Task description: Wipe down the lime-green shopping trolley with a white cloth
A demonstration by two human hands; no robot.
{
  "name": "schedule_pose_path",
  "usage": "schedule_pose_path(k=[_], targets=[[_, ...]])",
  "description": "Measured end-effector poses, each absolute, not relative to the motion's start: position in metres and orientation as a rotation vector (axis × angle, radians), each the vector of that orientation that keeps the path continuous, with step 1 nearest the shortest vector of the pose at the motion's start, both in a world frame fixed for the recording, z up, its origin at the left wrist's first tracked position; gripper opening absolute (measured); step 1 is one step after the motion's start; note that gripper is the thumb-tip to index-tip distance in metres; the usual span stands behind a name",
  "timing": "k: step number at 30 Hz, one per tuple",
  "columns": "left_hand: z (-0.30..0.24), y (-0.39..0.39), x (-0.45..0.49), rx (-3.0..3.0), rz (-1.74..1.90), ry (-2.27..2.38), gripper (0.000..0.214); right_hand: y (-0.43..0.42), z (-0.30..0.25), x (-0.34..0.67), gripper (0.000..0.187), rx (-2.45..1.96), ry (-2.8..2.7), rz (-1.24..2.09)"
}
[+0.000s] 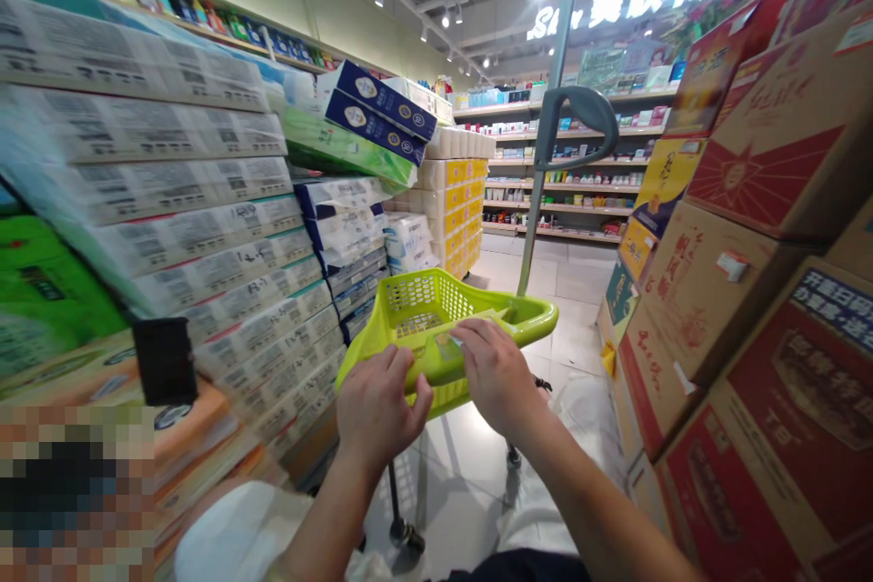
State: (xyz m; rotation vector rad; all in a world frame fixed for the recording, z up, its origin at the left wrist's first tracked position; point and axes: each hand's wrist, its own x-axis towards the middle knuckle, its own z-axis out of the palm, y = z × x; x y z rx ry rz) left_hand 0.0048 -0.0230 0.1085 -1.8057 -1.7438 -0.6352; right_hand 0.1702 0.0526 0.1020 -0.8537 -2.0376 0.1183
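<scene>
A lime-green plastic shopping basket (477,309) on a wheeled stand sits low in the aisle in front of me, with a grey pull handle (579,109) rising above it. My left hand (378,409) is curled over the basket's near rim, fingers closed on the edge. My right hand (497,373) rests on the same rim a little to the right, with its fingertips pinched on a small label (446,346) stuck there. The basket's mesh bottom shows nothing inside.
Wrapped tissue and paper-roll packs (205,236) are stacked high on the left. Red and brown cardboard cartons (757,227) tower on the right. The tiled aisle floor (559,282) runs ahead to shelves of bottles (579,182) at the back. A pixelated patch covers the lower left corner.
</scene>
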Motion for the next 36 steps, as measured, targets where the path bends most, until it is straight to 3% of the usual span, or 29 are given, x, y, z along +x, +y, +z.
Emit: schedule_pose_path(k=[9,16,23,31,36], targets=[[0.108,-0.023,0.002,-1.81,-0.641,-1.721,0.011,0.058,0.092,0.185,0.034,-0.932,-1.847,0.11],[0.107,-0.023,-0.001,-1.824,-0.637,-1.725,0.011,0.036,0.084,0.165,0.037,-0.676,-1.98,0.098],[0.104,-0.021,-0.003,-1.794,-0.657,-1.665,0.011,0.054,0.072,0.182,0.035,-0.757,-1.714,0.038],[0.104,-0.022,-0.006,-1.808,-0.653,-1.648,0.01,0.028,0.073,0.159,0.04,-0.542,-1.958,0.048],[0.104,-0.022,-0.008,-1.796,-0.658,-1.635,0.011,0.051,0.065,0.186,0.038,-0.675,-1.731,0.0]])
